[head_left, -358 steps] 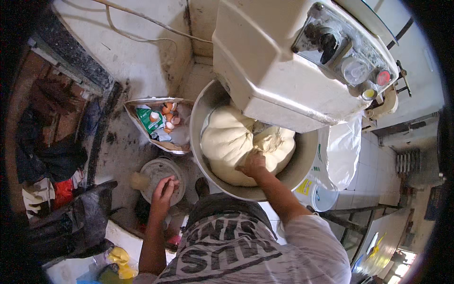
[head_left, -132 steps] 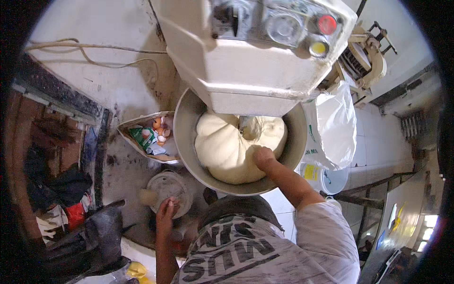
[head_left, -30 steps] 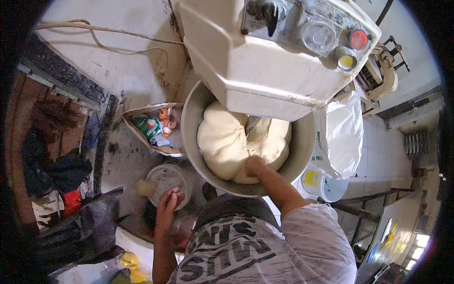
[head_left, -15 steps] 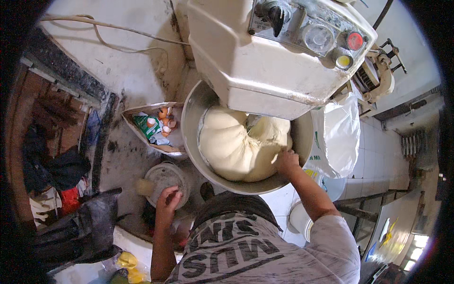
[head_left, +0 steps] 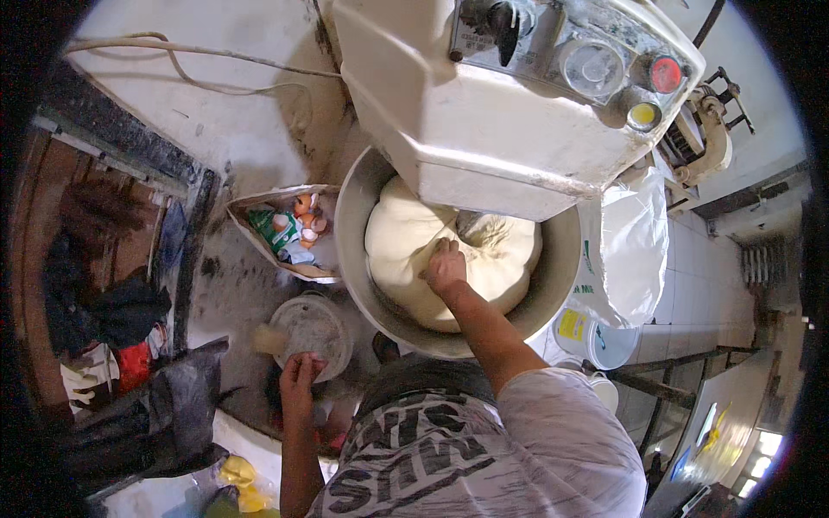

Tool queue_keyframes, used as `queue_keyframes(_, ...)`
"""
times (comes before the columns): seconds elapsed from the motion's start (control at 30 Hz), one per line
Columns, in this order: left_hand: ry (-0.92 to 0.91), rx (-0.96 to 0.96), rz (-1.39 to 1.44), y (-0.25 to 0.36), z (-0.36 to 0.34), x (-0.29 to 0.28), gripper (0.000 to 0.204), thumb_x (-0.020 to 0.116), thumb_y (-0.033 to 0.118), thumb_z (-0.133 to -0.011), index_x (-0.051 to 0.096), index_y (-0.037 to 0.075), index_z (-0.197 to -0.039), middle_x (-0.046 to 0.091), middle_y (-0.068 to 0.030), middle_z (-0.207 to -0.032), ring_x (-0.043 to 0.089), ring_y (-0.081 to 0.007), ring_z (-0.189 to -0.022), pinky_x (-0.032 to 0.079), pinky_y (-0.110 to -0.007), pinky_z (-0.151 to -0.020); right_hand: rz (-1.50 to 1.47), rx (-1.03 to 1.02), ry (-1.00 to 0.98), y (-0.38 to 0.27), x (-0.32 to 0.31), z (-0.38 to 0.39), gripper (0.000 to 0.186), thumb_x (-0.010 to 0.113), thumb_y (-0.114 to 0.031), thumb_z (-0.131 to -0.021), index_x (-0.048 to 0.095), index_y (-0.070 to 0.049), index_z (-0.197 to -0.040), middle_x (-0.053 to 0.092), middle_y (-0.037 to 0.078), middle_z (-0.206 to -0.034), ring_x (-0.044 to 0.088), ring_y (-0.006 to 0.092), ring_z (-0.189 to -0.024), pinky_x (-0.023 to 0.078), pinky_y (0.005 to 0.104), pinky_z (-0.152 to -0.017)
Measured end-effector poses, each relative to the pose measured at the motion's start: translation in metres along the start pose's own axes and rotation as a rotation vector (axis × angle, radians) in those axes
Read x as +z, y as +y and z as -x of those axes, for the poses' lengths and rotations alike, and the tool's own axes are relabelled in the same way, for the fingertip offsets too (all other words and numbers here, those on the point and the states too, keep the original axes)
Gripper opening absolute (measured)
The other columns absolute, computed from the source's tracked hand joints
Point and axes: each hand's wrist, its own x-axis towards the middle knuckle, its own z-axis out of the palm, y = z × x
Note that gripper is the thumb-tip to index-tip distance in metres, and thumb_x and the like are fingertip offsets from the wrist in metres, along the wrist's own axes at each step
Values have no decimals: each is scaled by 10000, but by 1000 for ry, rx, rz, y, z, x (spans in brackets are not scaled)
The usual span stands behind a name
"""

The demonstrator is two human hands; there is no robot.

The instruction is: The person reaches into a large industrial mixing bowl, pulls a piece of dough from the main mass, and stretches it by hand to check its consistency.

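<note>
A large mass of pale, smooth dough fills much of the round metal mixing bowl below the mixer head. Its top is creased toward a hollow by the mixer. My right hand reaches over the near rim and rests at the middle of the dough, its fingers curled and closed on the surface. Some fingertips are hidden. My left hand hangs outside the bowl, over the lidded bucket, its fingers loosely bent and holding nothing.
The cream mixer head, with knob and buttons, overhangs the bowl's far side. A paper bag with eggshells stands left of the bowl, a white sack right. Near the sack is a light blue tub. A cable runs along the wall.
My right hand has moved left from the dough's right edge to its middle. The dough's folds have shifted. My left hand has dropped slightly.
</note>
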Motion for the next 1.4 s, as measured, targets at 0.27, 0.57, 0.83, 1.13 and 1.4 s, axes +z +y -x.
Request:
queue_keyframes(0.27,-60,0,2,-4,3,3,255,514,245,-909,570,9,-989,598,-68,-891,583,-162,-844,457,-300,-810,-59,-235,6,49,8,42,219,528,-163,-706,613,-14,-843,598,159,-668,595,333,-678,486,442,-639)
queue_keyframes(0.57,-42,-19,30,0,-5,4,255,497,245,-917,574,18,-1003,603,-71,-898,583,-170,-860,451,-306,-822,-92,-278,-21,30,-57,70,451,598,-290,-773,508,15,-1093,548,257,-998,527,376,-974,419,418,-882)
queue_keyframes(0.83,-42,4,-85,3,0,-3,251,506,239,-913,579,19,-1009,609,-77,-908,579,-168,-866,442,-298,-822,133,-118,-448,-26,-14,40,536,646,-385,-743,559,30,-1072,559,202,-1088,545,297,-1031,446,356,-890)
queue_keyframes(1.13,-58,-9,-36,-17,2,-6,249,494,229,-916,579,15,-1012,612,-84,-915,579,-161,-870,441,-297,-812,248,-169,-445,62,6,45,215,567,-64,-765,651,-59,-963,613,129,-1055,590,261,-995,486,364,-828)
queue_keyframes(1.4,-34,9,10,-3,4,-6,256,488,237,-922,577,13,-1008,610,-77,-925,584,-175,-885,445,-304,-829,313,-221,-451,48,-83,62,248,567,-286,-791,668,-81,-886,630,109,-949,611,277,-887,496,402,-756)
